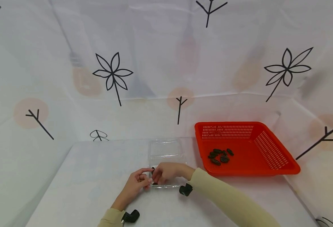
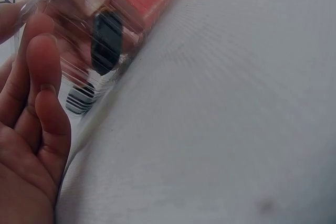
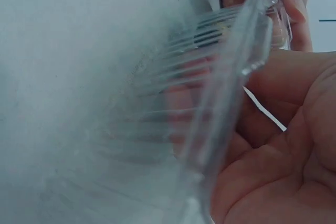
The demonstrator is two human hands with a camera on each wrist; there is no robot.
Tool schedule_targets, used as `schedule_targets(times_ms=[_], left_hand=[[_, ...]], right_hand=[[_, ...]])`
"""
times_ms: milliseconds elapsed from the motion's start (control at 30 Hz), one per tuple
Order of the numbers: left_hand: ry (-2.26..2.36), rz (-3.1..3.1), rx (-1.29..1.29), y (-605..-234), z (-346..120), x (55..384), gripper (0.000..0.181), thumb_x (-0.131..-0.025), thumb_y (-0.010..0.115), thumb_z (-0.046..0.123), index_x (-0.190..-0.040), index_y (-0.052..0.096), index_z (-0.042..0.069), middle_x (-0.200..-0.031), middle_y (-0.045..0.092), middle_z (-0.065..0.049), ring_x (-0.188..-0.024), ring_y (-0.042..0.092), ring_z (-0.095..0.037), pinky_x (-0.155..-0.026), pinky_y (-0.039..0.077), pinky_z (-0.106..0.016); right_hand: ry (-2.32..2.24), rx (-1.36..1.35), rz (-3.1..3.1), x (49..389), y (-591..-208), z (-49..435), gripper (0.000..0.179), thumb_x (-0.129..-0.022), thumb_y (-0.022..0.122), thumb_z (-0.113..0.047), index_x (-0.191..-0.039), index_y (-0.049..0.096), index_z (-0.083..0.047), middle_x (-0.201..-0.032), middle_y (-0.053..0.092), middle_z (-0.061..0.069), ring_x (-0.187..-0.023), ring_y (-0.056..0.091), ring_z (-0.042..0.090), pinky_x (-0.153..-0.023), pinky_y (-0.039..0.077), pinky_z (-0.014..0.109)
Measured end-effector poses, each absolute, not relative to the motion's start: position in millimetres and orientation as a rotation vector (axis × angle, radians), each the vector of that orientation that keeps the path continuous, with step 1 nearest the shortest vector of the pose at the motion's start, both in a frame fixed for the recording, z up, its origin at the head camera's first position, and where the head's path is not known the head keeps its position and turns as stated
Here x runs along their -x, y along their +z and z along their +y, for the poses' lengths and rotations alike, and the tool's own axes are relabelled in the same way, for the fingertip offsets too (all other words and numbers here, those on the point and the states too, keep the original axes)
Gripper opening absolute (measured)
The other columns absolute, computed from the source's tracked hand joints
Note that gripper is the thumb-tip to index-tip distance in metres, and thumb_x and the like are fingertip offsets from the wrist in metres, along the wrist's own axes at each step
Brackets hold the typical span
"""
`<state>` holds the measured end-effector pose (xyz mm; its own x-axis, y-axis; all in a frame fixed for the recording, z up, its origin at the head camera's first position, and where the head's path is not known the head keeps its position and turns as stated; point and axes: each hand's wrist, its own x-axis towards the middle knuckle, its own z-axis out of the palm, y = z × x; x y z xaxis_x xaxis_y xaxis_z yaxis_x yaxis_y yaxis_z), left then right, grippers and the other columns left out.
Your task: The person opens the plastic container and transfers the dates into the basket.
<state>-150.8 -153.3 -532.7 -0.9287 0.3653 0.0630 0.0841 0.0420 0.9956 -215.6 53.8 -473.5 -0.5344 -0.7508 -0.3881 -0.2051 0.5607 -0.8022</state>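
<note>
A clear plastic clamshell box (image 1: 166, 148) lies with its lid folded back on the table. My left hand (image 1: 135, 187) grips the box's left front corner, with finger and thumb at the rim. My right hand (image 1: 167, 171) reaches down inside the box, fingers curled. Through the ribbed wall in the left wrist view, its fingertips meet the upper end of a dark oblong date (image 2: 106, 43). Another dark date (image 2: 80, 98) lies lower down by the wall. In the right wrist view the palm (image 3: 278, 177) is beside the clear wall, which blurs the fingers behind it.
A red slotted plastic basket (image 1: 268, 157) stands to the right of the box, and several dark dates (image 1: 224, 158) lie in its left part. The white-covered table (image 1: 78, 176) meets a patterned cloth backdrop (image 1: 143, 119) behind. Both wrists wear small black devices (image 1: 130, 216).
</note>
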Motion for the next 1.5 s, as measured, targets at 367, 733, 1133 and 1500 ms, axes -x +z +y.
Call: schedule_targets(times_ms=[367,733,1133,1500], left_hand=[[1.98,2.133,-0.45,-542.1,-153.8,155.0,0.042,-0.093,0.068,0.001,-0.132,0.055,-0.006,-0.069,0.06,0.003,-0.06,0.058,-0.009,-0.061,0.049,-0.023],[1.993,2.104,-0.445,-513.3,-150.4,143.4,0.042,-0.092,0.068,0.001,-0.13,0.054,-0.01,-0.07,0.06,0.0,-0.061,0.058,-0.01,-0.062,0.048,-0.024],[1.992,2.09,-0.414,-512.5,-149.8,143.5,0.044,-0.091,0.069,0.001,-0.131,0.054,-0.01,-0.07,0.06,0.002,-0.061,0.057,-0.01,-0.063,0.048,-0.024],[2.001,2.1,-0.43,-512.3,-149.3,143.4,0.044,-0.091,0.07,0.001,-0.131,0.055,-0.011,-0.07,0.061,0.002,-0.061,0.058,-0.01,-0.062,0.049,-0.024]], right_hand=[[-0.897,0.804,2.012,213.6,-469.2,58.7,0.029,-0.086,0.064,0.008,-0.11,0.073,-0.005,-0.094,0.068,-0.002,-0.081,0.06,0.011,-0.07,0.054,0.026],[-0.956,0.777,1.967,211.0,-464.2,67.7,0.029,-0.086,0.063,0.005,-0.108,0.075,-0.008,-0.096,0.068,-0.001,-0.083,0.059,0.013,-0.072,0.054,0.028],[-1.016,0.805,1.965,206.8,-461.2,81.8,0.023,-0.086,0.07,0.001,-0.106,0.073,-0.01,-0.098,0.069,-0.003,-0.086,0.061,0.012,-0.073,0.053,0.026],[-1.027,0.815,2.026,205.7,-452.0,104.3,0.024,-0.088,0.07,0.001,-0.111,0.074,-0.006,-0.099,0.07,-0.004,-0.091,0.063,0.016,-0.08,0.053,0.03]])
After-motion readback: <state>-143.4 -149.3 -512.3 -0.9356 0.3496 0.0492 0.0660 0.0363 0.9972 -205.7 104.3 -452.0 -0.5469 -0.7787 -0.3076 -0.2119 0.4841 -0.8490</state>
